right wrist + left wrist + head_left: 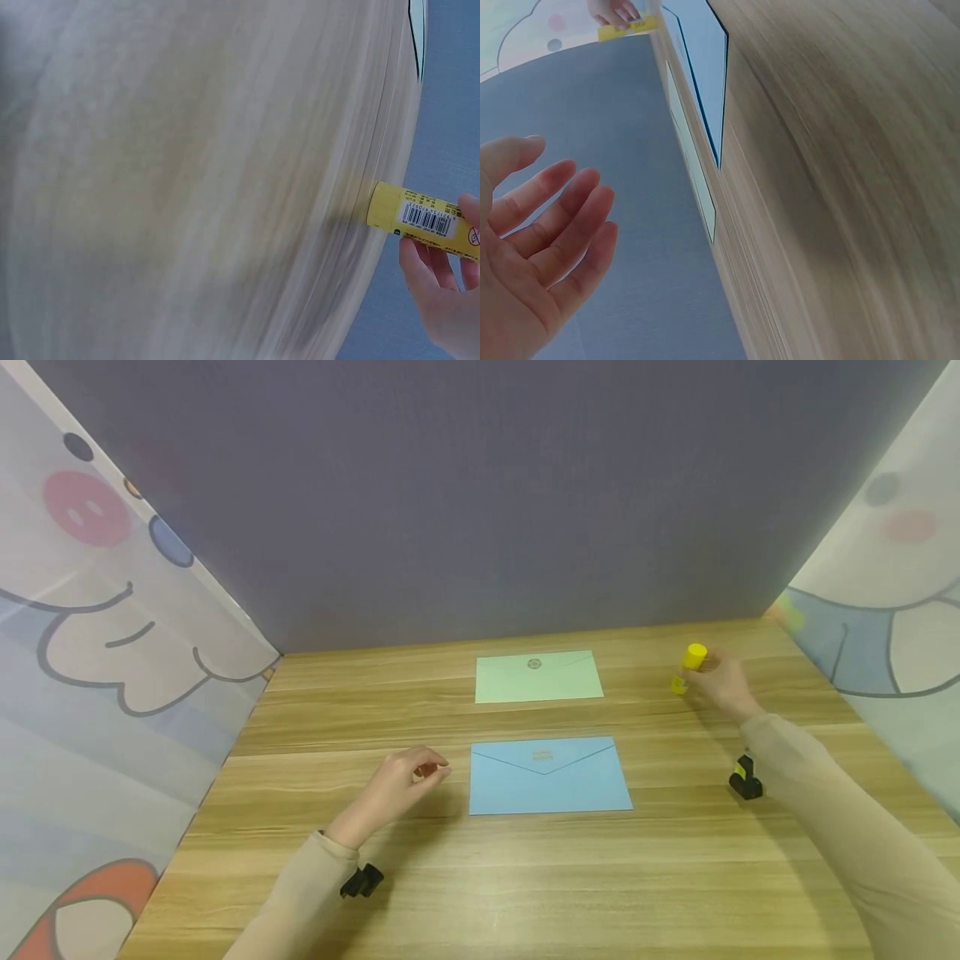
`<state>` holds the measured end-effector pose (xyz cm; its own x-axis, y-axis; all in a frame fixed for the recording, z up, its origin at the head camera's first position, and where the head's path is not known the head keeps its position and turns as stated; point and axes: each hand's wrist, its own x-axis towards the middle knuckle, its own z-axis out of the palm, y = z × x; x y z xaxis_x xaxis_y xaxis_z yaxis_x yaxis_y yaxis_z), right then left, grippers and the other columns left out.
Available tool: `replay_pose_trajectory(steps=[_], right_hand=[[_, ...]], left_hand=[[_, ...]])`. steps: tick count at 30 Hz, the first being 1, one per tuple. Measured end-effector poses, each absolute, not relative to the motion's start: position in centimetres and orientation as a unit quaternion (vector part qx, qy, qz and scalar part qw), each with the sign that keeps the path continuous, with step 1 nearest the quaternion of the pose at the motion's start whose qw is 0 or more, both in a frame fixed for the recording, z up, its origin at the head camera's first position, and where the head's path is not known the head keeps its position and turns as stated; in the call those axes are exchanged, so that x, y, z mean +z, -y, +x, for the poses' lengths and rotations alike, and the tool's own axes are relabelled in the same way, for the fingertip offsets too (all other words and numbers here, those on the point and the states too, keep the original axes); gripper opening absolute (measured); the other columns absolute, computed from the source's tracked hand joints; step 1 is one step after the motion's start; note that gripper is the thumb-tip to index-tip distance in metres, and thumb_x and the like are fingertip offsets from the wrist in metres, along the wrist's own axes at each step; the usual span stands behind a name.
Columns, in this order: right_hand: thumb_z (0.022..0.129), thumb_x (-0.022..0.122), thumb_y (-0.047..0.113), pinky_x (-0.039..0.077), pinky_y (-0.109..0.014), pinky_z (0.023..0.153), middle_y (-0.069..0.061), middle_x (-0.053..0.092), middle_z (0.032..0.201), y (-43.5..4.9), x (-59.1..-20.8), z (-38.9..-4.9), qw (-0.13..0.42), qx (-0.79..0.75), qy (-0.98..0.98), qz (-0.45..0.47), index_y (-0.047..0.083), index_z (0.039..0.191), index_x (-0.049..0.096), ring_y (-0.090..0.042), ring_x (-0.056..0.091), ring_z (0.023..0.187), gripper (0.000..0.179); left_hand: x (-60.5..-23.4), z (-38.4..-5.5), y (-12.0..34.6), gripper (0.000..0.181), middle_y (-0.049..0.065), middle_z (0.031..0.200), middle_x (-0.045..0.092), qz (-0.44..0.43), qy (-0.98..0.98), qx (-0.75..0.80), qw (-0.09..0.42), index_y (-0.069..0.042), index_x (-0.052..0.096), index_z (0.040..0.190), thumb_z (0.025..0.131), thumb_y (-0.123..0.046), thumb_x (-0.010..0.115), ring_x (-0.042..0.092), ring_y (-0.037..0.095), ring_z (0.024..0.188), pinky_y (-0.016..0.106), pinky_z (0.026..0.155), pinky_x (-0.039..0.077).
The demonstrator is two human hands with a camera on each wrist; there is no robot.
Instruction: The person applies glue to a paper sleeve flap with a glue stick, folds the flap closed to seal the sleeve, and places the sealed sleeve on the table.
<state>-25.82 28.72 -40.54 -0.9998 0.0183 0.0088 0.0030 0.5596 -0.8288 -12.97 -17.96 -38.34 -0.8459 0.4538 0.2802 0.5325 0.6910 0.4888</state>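
My right hand point(722, 682) grips a yellow glue stick point(694, 656) near the back right of the table, its fingers and thumb round the tube. In the right wrist view the glue stick point(424, 219) shows a barcode label, and its lower end is at or close to the tabletop; contact is hard to tell. My left hand point(405, 781) hovers left of the blue envelope point(551, 789), fingers loosely curved with nothing in them. In the left wrist view that hand point(551, 240) has its fingers apart. A light green envelope point(536, 681) lies flat behind the blue one.
The wooden table point(555, 885) meets a dark grey panel point(480, 510) along its back edge. Cartoon-printed curtains point(172, 635) stand at the left and right sides. A small black camera mount is strapped at each wrist.
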Motion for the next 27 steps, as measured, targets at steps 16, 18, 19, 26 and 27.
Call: replay_pose_trajectory(steps=[16, 18, 19, 26, 27], right_hand=[[0.088, 0.054, 0.018, 0.046, -0.009, 0.064, -0.039, 0.044, 0.114, -28.7, -40.6, -25.8, 0.000, 0.469, 0.883, 0.006, -0.019, 0.124, 0.031, -0.045, 0.049, 0.100, 0.056], [0.088, 0.054, 0.019, 0.048, -0.013, 0.067, -0.038, 0.044, 0.115, -28.8, -40.4, -25.7, -0.008, 0.468, 0.883, 0.010, -0.018, 0.125, 0.030, -0.045, 0.049, 0.101, 0.058], [0.088, 0.054, 0.020, 0.048, -0.013, 0.068, -0.038, 0.044, 0.116, -28.9, -40.4, -25.7, -0.010, 0.467, 0.884, 0.012, -0.018, 0.125, 0.029, -0.045, 0.049, 0.102, 0.059], [0.087, 0.055, 0.019, 0.050, -0.023, 0.075, -0.036, 0.043, 0.120, -29.2, -39.6, -25.0, -0.017, 0.462, 0.887, 0.022, -0.013, 0.128, 0.032, -0.042, 0.048, 0.106, 0.057], [0.087, 0.055, 0.018, 0.050, -0.024, 0.075, -0.036, 0.043, 0.120, -29.2, -39.4, -24.8, -0.015, 0.466, 0.884, 0.020, -0.012, 0.129, 0.032, -0.040, 0.049, 0.105, 0.056]], left_hand=[[-38.7, -13.2, 17.9, 0.010, -0.004, 0.078, 0.060, -0.280, 0.913, -0.287, 0.073, -0.006, 0.065, 0.086, 0.083, -0.014, 0.061, 0.054, 0.005, 0.068, 0.023, 0.061, 0.050], [-38.7, -13.3, 18.0, 0.011, -0.004, 0.078, 0.060, -0.280, 0.915, -0.284, 0.067, -0.006, 0.065, 0.087, 0.084, -0.015, 0.060, 0.053, 0.005, 0.068, 0.023, 0.061, 0.050], [-38.6, -13.3, 18.0, 0.011, -0.004, 0.078, 0.060, -0.280, 0.915, -0.283, 0.063, -0.006, 0.065, 0.087, 0.084, -0.015, 0.060, 0.053, 0.005, 0.068, 0.022, 0.062, 0.050], [-38.3, -13.6, 17.9, 0.011, -0.003, 0.079, 0.062, -0.259, 0.925, -0.270, 0.060, -0.006, 0.065, 0.087, 0.085, -0.016, 0.059, 0.053, 0.006, 0.068, 0.020, 0.060, 0.048], [-38.3, -13.6, 17.9, 0.012, -0.003, 0.078, 0.061, -0.253, 0.928, -0.267, 0.063, -0.006, 0.065, 0.088, 0.085, -0.016, 0.059, 0.053, 0.006, 0.068, 0.019, 0.059, 0.048]])
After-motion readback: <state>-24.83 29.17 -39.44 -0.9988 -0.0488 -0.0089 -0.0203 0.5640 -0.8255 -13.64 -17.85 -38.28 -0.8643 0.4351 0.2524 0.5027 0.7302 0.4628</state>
